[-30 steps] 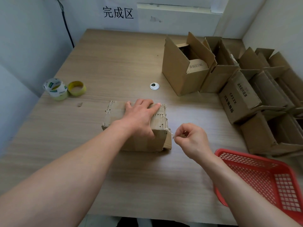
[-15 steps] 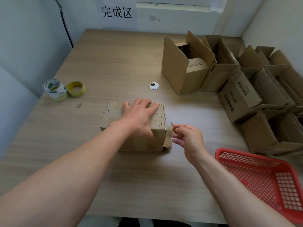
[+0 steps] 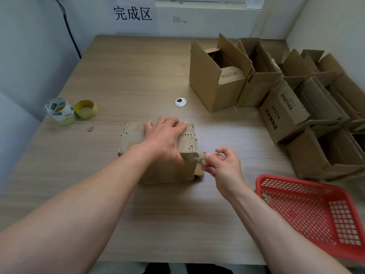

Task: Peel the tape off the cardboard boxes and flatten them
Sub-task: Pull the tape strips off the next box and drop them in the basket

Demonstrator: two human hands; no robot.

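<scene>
Here, the sealed cardboard box (image 3: 158, 153) sits near the middle of the worktop (image 3: 118, 80), and I take it as my landmark. My left hand (image 3: 165, 139) lies flat on top of the box, fingers (image 3: 178, 124) spread wide and reaching toward its far edge, pressing down rather than gripping anything. My right hand (image 3: 223, 167) is just beside the box's near right corner, thumb and forefinger pinched narrow on a crumpled strip of clear tape (image 3: 198, 157) that runs from the box's top edge to the pinch. The other fingers of that hand curl loosely.

To the right of the box and nearer to me lies a red plastic basket (image 3: 308, 212), with a small wad of what looks like tape near its left wall. Beyond the box, to the right, an open cardboard box (image 3: 215, 82) stands upright, and further right a cluster of more open boxes (image 3: 296, 107) lies crowded together, some tipped on their sides. To the left of the box, well apart, are two tape rolls (image 3: 69, 110) touching each other. Just behind the box a small round metal grommet (image 3: 180, 101) is set into the worktop.
</scene>
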